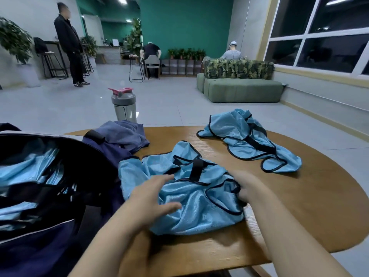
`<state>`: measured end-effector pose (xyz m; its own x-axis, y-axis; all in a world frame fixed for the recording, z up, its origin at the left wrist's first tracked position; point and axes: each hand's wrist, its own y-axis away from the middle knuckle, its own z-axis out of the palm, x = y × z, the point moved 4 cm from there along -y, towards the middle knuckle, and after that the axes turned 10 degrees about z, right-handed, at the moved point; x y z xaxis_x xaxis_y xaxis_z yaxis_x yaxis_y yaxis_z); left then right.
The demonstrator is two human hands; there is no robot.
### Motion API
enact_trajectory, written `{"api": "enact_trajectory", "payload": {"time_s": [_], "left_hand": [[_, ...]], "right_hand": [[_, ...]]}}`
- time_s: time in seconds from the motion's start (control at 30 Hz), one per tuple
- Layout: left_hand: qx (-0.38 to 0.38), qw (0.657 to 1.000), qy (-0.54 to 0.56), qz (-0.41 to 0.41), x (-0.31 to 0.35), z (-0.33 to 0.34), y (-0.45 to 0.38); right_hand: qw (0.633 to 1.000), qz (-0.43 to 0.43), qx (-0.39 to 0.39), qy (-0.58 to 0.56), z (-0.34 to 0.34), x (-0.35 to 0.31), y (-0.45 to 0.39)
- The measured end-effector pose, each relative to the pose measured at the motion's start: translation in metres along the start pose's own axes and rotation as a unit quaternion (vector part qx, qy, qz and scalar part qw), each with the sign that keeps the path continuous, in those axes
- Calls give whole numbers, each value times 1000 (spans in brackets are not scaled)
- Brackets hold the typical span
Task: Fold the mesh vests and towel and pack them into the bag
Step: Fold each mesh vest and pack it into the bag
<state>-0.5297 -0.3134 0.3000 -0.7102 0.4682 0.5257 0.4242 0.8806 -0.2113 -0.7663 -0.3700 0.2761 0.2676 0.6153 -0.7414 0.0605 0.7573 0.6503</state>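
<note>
Both bare hands were on a crumpled light-blue mesh vest (191, 198) that lay on the near part of a round wooden table (299, 212). Left hand (151, 198) rested on the vest's left side with its fingers spread and fairly straight, gripping nothing. Right hand (246, 186) was at the vest's right edge with its fingers curled into the fabric, holding a fold of it; the fingertips were hidden by the cloth and blurred.

A second light-blue vest (247, 140), also crumpled, with dark trim, lay farther back on the right of the table, well apart from the first. A blue-grey towel (123, 133) sat in a loose heap at the table's far left edge. Just beside it, at the left of the view, stood a dark navy bag (50, 232), open at the top, with more light-blue mesh fabric (26, 170) showing inside.

A grey shaker bottle (124, 104) with a pink lid stood upright behind the towel. Beyond lay a tiled floor, a green sofa (243, 89) by the windows, and three people in the distance.
</note>
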Motion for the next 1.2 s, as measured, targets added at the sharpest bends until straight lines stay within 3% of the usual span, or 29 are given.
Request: {"api": "enact_trajectory", "payload": {"time_s": [0.07,0.17,0.3,0.4,0.5,0.57,0.67,0.77,0.9,1.0,1.07,1.2], "left_hand": [[-72,994,-75,-47,-7,16,3],[-50,995,-74,-49,-19,24,9],[79,995,-40,-39,-21,5,13],[156,985,77,-16,-7,-19,11],[217,951,221,-8,10,-37,11],[229,925,304,-11,17,-41,12],[234,911,339,-18,22,-40,16],[283,868,406,-45,22,-48,19],[304,788,528,-87,22,-62,15],[346,765,531,-115,12,-61,10],[374,772,498,-124,1,-56,11],[339,912,223,-58,-4,-49,16]], "right_hand": [[993,-22,-25,-115,1,-3,0],[976,-116,-16,-181,-4,-11,1],[963,-251,88,44,-5,-15,25],[918,-289,48,268,9,-9,43],[833,-243,1,497,22,13,37],[780,-260,25,569,28,21,33],[753,-293,68,585,32,23,29],[780,-318,64,536,33,17,33],[889,-341,45,304,29,-6,50],[897,-357,119,233,23,-17,58],[897,-336,150,244,20,-14,56],[854,-359,143,347,24,-2,58]]}}
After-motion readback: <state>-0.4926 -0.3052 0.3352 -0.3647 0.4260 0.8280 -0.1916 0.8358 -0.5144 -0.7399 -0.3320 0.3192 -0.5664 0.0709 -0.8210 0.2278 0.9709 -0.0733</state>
